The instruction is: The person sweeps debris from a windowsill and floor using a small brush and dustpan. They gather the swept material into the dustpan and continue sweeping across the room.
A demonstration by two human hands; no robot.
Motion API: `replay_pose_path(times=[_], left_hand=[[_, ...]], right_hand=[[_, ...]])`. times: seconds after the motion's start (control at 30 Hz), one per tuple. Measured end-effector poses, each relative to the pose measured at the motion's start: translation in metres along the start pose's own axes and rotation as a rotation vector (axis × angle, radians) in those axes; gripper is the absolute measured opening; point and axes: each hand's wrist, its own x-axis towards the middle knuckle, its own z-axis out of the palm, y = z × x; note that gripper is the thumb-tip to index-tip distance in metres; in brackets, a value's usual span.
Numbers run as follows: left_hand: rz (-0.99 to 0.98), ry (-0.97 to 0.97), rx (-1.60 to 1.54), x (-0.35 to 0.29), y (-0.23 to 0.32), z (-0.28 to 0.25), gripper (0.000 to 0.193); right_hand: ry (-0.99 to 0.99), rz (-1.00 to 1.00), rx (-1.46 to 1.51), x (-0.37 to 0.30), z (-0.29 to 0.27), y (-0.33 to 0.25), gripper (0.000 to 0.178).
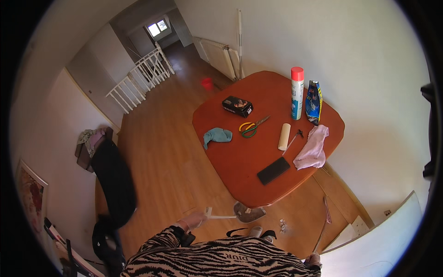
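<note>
My left hand [195, 219], in what looks like a thin pale glove, is closed at the white handle of a dustpan [249, 213]. The grey pan lies on the floor by the near table edge, with a little debris in it. At the lower right, my right hand [314, 260] grips a long thin stick, apparently a broom [321, 231]; its far end is pinkish and narrow. A small heap of pale debris [283, 225] lies on the floor between the dustpan and the broom, beside my shoes [256, 231].
The reddish-brown table [221, 161] carries a spray can [297, 94], a blue bag [314, 104], scissors [251, 127], a black box [237, 106], cloths, a cream roll [284, 137] and a dark block [273, 171]. A black chair [115, 180] stands left; a red bucket [207, 83] sits beyond.
</note>
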Motion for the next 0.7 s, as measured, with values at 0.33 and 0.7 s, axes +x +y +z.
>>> replay_pose_path(times=[0.33,0.7], left_hand=[[-0.04,0.084,-0.173,-0.009,-0.044,0.015,0.025],[0.032,0.056,0.072,-0.001,-0.082,0.01,0.028]], right_hand=[[-0.061,-0.133,-1.064,-0.014,0.131,-0.069,0.018],[-0.129,-0.182,-1.077,-0.037,0.238,-0.096,0.018]])
